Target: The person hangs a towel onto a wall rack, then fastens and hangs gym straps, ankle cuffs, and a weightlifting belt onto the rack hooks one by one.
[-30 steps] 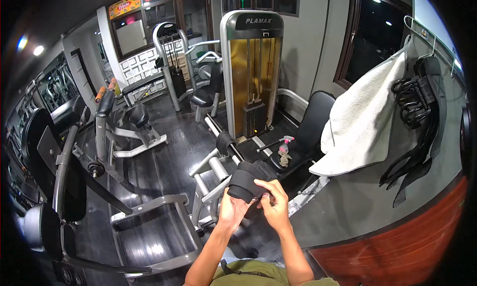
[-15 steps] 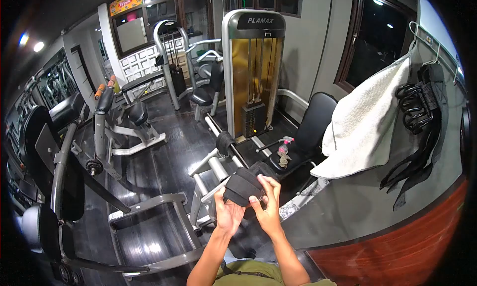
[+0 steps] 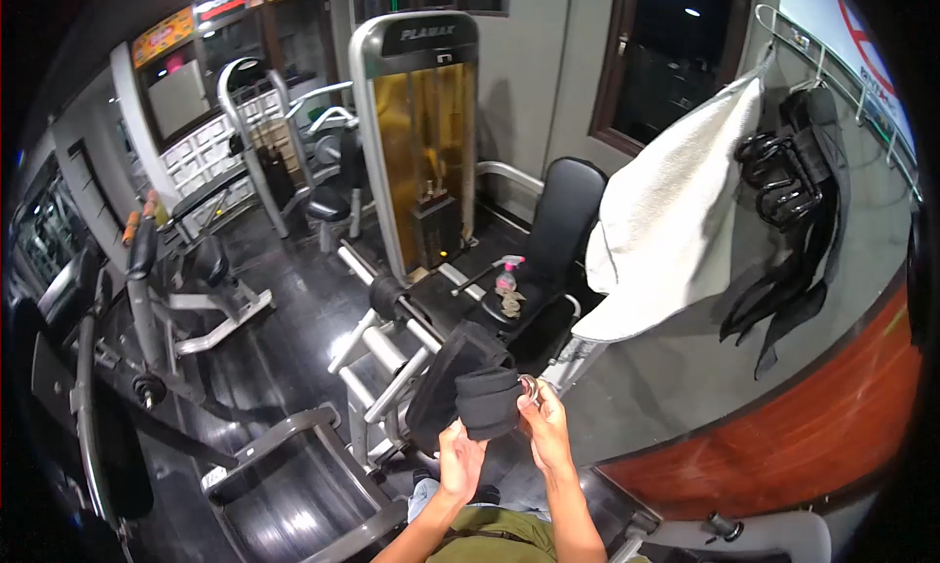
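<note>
Evidently, the black strap point(image 3: 487, 406) is held over the floor point(image 3: 284, 338) by the left hand point(image 3: 461, 459), its metal ring point(image 3: 530, 388) pinched by the right hand point(image 3: 544, 430); were either grip loosened, the roll could be dropped or unwound.

Room R of my R hand point(image 3: 545, 428), twd wall point(image 3: 654, 392); silver frame point(image 3: 384, 349) blocks fwd-L, black seat point(image 3: 566, 215) & towel point(image 3: 671, 206) fwd-R.

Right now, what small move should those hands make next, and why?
Perhaps the right hand should ease the shiny ring outward: it holds that ring beside the black cuff, while the left hand supports the cuff's lower edge.
</note>
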A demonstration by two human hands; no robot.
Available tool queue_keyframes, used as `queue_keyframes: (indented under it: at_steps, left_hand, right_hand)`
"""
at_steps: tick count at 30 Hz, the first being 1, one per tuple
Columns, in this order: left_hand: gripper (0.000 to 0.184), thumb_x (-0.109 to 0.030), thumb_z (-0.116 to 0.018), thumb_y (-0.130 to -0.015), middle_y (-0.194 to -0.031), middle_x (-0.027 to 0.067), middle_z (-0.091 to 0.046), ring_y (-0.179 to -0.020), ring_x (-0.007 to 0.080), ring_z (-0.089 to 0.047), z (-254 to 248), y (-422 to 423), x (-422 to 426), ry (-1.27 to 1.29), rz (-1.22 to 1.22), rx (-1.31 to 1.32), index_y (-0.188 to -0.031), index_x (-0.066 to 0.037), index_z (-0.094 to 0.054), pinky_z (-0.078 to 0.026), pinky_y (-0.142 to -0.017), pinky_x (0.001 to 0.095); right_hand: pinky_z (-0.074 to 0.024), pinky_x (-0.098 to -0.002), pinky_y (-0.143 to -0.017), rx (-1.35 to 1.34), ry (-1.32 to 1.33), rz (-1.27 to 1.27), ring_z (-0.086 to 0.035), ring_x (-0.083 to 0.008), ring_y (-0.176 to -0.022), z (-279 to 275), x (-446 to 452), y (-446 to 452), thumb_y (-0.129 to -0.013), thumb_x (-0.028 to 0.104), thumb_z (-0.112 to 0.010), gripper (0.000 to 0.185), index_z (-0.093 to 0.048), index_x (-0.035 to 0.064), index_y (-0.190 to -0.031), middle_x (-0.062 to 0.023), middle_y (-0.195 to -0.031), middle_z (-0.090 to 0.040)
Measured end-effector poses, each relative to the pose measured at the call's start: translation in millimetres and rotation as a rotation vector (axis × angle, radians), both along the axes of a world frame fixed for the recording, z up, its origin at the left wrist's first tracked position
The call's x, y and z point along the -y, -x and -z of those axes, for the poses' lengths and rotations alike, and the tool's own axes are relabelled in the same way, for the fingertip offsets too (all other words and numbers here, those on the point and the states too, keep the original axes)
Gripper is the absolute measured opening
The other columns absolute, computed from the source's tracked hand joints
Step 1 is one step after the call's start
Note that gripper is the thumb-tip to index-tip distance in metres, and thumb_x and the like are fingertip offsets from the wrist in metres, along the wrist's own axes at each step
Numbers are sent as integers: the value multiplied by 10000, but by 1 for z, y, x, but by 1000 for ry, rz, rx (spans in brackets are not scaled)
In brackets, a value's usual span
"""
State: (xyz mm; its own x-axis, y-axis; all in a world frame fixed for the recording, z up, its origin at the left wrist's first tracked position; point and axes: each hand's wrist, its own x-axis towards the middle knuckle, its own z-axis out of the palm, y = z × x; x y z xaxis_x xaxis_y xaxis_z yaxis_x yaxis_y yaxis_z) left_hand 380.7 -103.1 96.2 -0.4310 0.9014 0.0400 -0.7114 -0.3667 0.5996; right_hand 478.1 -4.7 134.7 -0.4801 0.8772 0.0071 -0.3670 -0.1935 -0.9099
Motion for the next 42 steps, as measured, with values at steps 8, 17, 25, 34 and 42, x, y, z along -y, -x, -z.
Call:
queue_keyframes:
  at_steps: [8,17,25,34,42]
  left_hand:
    - [715,-135,-746,-880,-1430,80,-482,-1309,186,-486,-46,50,-10,173,231,-379,-1493,-36,-391,-352,-1138,328]
    - [310,-118,-767,-856,-1128,110,-677,-1012,189,-660,-121,75,-76,-232,404,-1034,-1133,-7,-687,-509,-908,311]
    - [183,-88,-709,-891,-903,126,-709,-832,184,-680,-163,51,-103,-401,427,-1235,-1019,42,-692,-518,-776,305]
    - [142,-91,-691,-859,-877,140,-717,-782,296,-720,-248,-8,-126,-770,229,-1318,-974,-10,-670,-555,-713,342]
    - [144,-123,-766,-798,-785,117,-728,-695,219,-718,-325,-35,-148,-943,-22,-1377,-882,-9,-744,-550,-650,301]
  right_hand:
    - [-369,-211,-655,194,-162,134,-472,-39,-751,-13,1,-9,-976,224,-693,193,-718,33,-992,48,-859,-584]
    - [-428,-263,-661,606,-572,337,-531,-100,-751,-100,20,-23,-896,134,-749,157,-729,49,-1026,-10,-829,-577]
    - [-485,-247,-659,523,-524,686,-592,-83,-857,-116,33,-29,-903,145,-742,154,-696,46,-1012,3,-932,-620]
    - [-485,-252,-843,374,-611,995,-614,-101,-942,-161,33,-68,-973,149,-658,165,-638,-1,-1038,-27,-975,-664]
    - [-460,-176,-561,439,-878,1162,-635,-34,-691,-237,12,-105,-875,66,-741,69,-710,7,-892,13,-773,-688]
